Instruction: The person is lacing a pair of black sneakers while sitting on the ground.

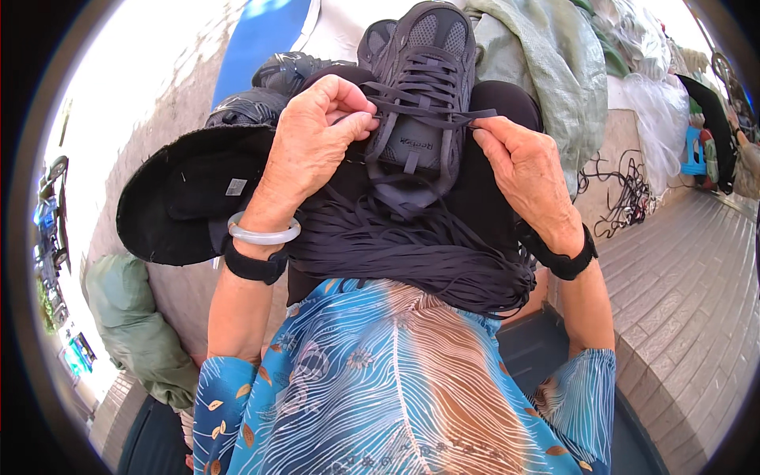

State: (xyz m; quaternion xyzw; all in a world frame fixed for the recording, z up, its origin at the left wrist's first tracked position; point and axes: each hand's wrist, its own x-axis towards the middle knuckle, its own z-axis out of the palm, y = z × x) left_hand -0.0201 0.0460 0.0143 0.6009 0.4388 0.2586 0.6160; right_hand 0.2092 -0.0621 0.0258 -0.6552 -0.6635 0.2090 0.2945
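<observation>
A dark grey sneaker (434,36) rests on my lap, toe pointing away, with its tongue (413,142) toward me. Dark laces (426,79) cross its upper eyelets. On the shoe's left side, my left hand (317,131) pinches a lace between thumb and fingertips. Over on the right, my right hand (518,162) has thumb and forefinger closed on a flat lace end that stretches across from the shoe. A thick bundle of loose dark shoelaces (396,245) lies across my lap, below the shoe's heel opening.
Left of my lap lie a black hat-like item (190,202) and more dark shoes (289,71). A green woven sack (546,71) is at upper right, near clear plastic bags (661,119). Tangled cords (621,190) lie on the ground at right. A green bundle (138,324) sits lower left.
</observation>
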